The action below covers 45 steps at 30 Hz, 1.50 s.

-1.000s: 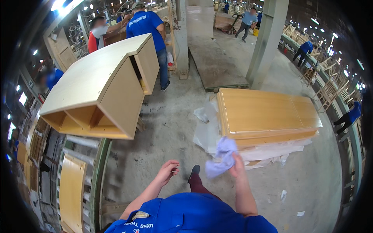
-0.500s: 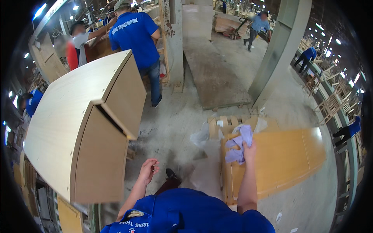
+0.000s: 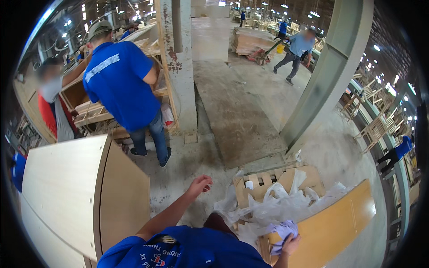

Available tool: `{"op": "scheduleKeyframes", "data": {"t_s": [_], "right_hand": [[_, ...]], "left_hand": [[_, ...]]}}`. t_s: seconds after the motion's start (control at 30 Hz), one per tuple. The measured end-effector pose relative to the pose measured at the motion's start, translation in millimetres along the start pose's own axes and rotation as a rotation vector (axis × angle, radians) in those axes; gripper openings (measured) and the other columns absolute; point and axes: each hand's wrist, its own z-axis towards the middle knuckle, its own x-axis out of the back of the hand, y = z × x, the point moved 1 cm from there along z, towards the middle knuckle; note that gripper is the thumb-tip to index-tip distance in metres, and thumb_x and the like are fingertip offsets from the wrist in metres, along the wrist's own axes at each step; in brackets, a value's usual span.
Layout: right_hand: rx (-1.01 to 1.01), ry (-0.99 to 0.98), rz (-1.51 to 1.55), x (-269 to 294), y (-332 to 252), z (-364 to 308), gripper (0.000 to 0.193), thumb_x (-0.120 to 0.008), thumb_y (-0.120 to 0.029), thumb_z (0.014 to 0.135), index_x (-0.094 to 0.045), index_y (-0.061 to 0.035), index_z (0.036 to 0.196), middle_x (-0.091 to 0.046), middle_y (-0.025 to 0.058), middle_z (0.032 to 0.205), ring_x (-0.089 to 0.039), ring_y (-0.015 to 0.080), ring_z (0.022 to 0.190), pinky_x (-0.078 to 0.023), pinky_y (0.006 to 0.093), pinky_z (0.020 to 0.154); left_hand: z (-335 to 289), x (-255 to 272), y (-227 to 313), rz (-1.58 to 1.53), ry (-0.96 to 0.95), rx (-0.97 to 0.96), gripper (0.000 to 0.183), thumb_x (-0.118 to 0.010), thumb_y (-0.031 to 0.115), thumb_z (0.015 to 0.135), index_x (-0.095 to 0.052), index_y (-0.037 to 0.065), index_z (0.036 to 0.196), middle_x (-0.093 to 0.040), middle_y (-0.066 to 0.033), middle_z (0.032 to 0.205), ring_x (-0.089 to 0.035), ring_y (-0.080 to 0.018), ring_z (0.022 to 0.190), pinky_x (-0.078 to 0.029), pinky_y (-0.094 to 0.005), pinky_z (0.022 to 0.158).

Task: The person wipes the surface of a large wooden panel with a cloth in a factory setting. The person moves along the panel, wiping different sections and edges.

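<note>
My right hand grips a crumpled lilac cloth at the near end of a long yellow-brown wooden panel. The cloth lies against the panel's edge, and some of it is hidden under my fingers. Out ahead of my body, my left hand hangs over the concrete floor, holding nothing, its fingers loosely bent and apart. To its left stands a large pale wooden cabinet with a brown front; the hand does not touch it.
Clear plastic sheeting and cardboard lie beyond the panel. A grey steel column rises at right, a worn pillar ahead. A person in blue works by a wooden frame; another person walks farther off.
My view has shifted forward, so the cabinet and panel sit lower in it. My left hand has reached farther forward. The right hand still holds the cloth, now nearer my body.
</note>
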Motion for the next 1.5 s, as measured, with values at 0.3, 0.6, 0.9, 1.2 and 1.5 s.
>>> {"op": "scheduleKeyframes", "data": {"t_s": [0.3, 0.6, 0.9, 1.2, 1.5], "right_hand": [[-0.538, -0.047, -0.087, -32.8, -78.1, 55.3, 0.043, -0.050, -0.032, 0.088, -0.047, -0.0013, 0.117, -0.057, 0.0213, 0.105, -0.056, 0.0342, 0.094, -0.049, 0.0430, 0.070], [0.365, -0.267, 0.378, -260.6, -387.4, 254.8, 0.032, -0.050, -0.024, 0.086, -0.053, 0.0050, 0.100, -0.056, 0.0224, 0.070, -0.057, 0.0377, 0.065, -0.042, 0.0442, 0.058], [-0.113, -0.547, 0.238, -361.0, -486.4, 317.1, 0.051, -0.044, -0.041, 0.086, -0.061, 0.0068, 0.089, -0.060, 0.0275, 0.084, -0.058, 0.0401, 0.082, -0.043, 0.0459, 0.071], [-0.463, -0.692, 0.073, -432.1, -499.9, 319.6, 0.051, -0.052, -0.040, 0.079, -0.061, 0.0075, 0.096, -0.062, 0.0251, 0.089, -0.059, 0.0377, 0.085, -0.044, 0.0447, 0.073], [-0.434, -0.860, 0.092, -552.4, -601.8, 450.4, 0.051, -0.056, -0.038, 0.076, -0.060, 0.0077, 0.097, -0.063, 0.0223, 0.087, -0.062, 0.0318, 0.082, -0.046, 0.0415, 0.070]], "left_hand": [[139.1, 126.2, -30.7, 1.493, -0.454, -0.228, 0.024, -0.048, 0.022, 0.078, -0.062, 0.003, 0.078, -0.063, -0.0150, 0.085, -0.059, -0.0336, 0.083, -0.048, -0.0434, 0.073], [257.2, 236.7, -10.6, 0.910, -0.045, 0.373, 0.032, -0.058, 0.035, 0.072, -0.066, 0.005, 0.082, -0.063, -0.0184, 0.092, -0.060, -0.0340, 0.088, -0.047, -0.0394, 0.078], [529.1, 244.7, 106.4, 1.056, -0.200, 0.329, 0.034, -0.053, 0.036, 0.078, -0.061, 0.008, 0.096, -0.063, -0.0160, 0.093, -0.060, -0.0302, 0.090, -0.046, -0.0376, 0.079], [748.9, 246.2, 215.4, 1.000, -0.127, 0.180, 0.032, -0.054, 0.031, 0.078, -0.061, 0.005, 0.095, -0.064, -0.0146, 0.092, -0.060, -0.0282, 0.088, -0.047, -0.0360, 0.077], [963.9, 227.1, 237.2, 0.651, -0.340, 0.296, 0.023, -0.053, 0.025, 0.080, -0.058, 0.004, 0.088, -0.061, -0.0086, 0.075, -0.057, -0.0181, 0.061, -0.047, -0.0352, 0.057]]}}
